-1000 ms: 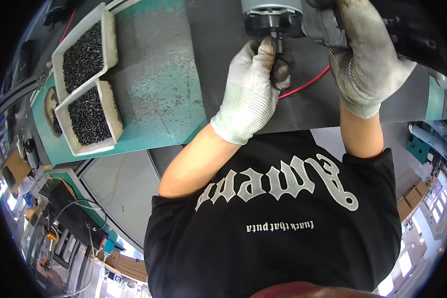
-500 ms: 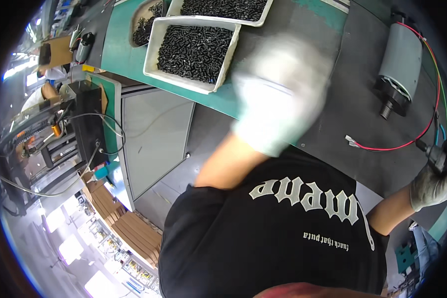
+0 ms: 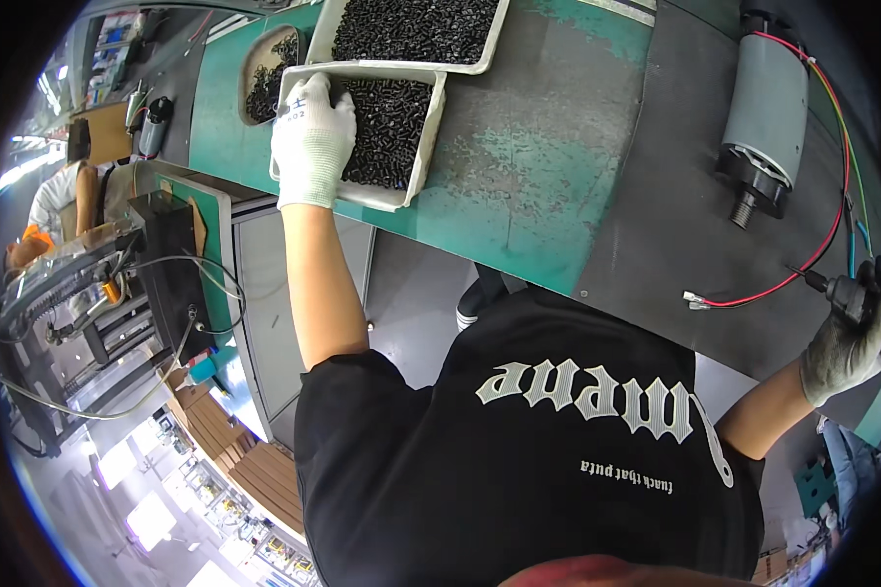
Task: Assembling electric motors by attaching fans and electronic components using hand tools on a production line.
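Observation:
My left hand (image 3: pixel 313 142), in a white knit glove, reaches over the left side of a white tray (image 3: pixel 408 186) filled with small black screw-like parts (image 3: pixel 387 127). Its thumb stands apart from the bent fingers, and nothing shows between them; the fingertips are partly hidden. At the far right, my gloved right hand (image 3: pixel 837 362) is closed around a dark power screwdriver (image 3: pixel 847 293), whose thin bit points left. Above it lies a grey cylindrical motor (image 3: pixel 768 108) with a threaded shaft. Red wires (image 3: pixel 754 301) curve from the motor and end in metal connectors.
A second white tray (image 3: pixel 485 64) of black parts stands behind the first. Beside them is a smaller rounded dish (image 3: pixel 250 73) with dark rings. The green worktop (image 3: pixel 519 225) adjoins a dark mat (image 3: pixel 656 254). Machinery (image 3: pixel 166 254) and another person (image 3: pixel 64 201) are at left.
My left hand has swept left from above the worktop to the near white tray. My right hand still grips the screwdriver. The view has shifted slightly.

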Tool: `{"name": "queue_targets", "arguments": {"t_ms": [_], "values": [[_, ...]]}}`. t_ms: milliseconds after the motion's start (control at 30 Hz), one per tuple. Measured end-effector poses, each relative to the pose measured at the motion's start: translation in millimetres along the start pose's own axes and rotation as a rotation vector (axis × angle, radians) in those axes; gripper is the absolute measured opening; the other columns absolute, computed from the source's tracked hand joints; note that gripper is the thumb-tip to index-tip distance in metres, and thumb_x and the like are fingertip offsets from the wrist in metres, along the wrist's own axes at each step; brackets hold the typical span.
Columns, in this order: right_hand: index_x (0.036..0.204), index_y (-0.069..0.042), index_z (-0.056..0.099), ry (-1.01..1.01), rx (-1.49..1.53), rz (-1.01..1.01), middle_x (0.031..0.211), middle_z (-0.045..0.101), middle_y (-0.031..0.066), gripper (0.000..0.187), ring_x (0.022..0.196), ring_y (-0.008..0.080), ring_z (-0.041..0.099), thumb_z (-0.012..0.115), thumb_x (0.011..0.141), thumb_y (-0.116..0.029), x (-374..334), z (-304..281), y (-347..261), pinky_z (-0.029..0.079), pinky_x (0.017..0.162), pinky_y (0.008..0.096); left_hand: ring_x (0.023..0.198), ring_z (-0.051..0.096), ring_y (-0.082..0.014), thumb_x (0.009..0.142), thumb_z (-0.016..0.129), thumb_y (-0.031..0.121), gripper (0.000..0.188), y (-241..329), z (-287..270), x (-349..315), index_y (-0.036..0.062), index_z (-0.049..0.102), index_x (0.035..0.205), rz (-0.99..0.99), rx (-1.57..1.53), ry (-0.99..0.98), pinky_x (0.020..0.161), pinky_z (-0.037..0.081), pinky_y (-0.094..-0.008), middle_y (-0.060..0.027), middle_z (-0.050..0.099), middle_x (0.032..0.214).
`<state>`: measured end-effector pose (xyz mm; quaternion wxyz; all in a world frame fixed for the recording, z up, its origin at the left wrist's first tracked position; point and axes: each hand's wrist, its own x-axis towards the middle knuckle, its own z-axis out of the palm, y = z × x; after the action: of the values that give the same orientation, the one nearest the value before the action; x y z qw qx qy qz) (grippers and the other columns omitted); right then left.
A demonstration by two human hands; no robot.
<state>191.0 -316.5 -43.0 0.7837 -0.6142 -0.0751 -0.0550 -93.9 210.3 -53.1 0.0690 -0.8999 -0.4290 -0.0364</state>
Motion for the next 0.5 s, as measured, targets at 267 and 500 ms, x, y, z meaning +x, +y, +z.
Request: {"name": "queue_targets", "arguments": {"t_ms": [267, 500], "values": [[0.122, 0.014, 0.054, -0.031, 0.021, -0.019, 0.12, 0.06, 0.0272, 0.036, 0.103, 0.0347, 0.063, 0.055, 0.096, -0.009, -5, 15, 2, 0.058, 0.078, 0.0406, 0.082, 0.068, -0.0373, 0.087, 0.062, 0.023, 0.018, -2, 7, -2, 0.0052, 0.064, 0.092, 0.119, -0.07, 0.138, 0.075, 0.055, -0.0443, -0.0198, 0.069, 0.087], [0.124, 0.012, 0.054, -0.062, 0.071, 0.022, 0.121, 0.06, 0.0261, 0.035, 0.106, 0.0319, 0.062, 0.054, 0.096, -0.01, -4, 8, -2, 0.056, 0.081, 0.0395, 0.078, 0.068, -0.0368, 0.084, 0.064, 0.025, 0.021, 6, 7, 0, 0.0043, 0.064, 0.089, 0.106, 0.093, 0.214, 0.075, 0.055, -0.0449, -0.0181, 0.069, 0.084]]}}
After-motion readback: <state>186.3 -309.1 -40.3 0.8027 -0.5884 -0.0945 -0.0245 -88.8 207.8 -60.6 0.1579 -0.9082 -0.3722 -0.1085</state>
